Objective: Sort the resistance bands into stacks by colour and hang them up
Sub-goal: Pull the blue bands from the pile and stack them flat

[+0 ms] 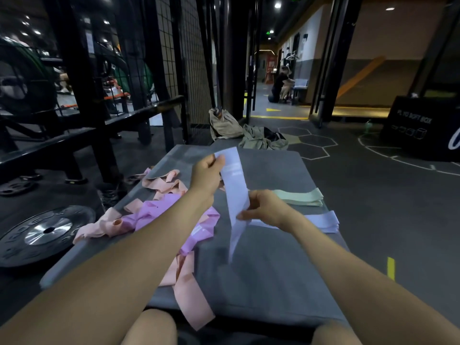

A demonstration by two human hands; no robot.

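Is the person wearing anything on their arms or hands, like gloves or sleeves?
No. Both arms are bare all the way up to the bottom edge of the picture, with no sleeves in view. The left hand and the right hand have no gloves, and no rings, watch or wristbands show.

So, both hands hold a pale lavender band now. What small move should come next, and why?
Probably lay the pale lavender flat band onto the stack of pale lavender bands at the grey mat's right edge. The left hand and right hand already hold it stretched out, and that stack matches its colour; the pale green stack does not.
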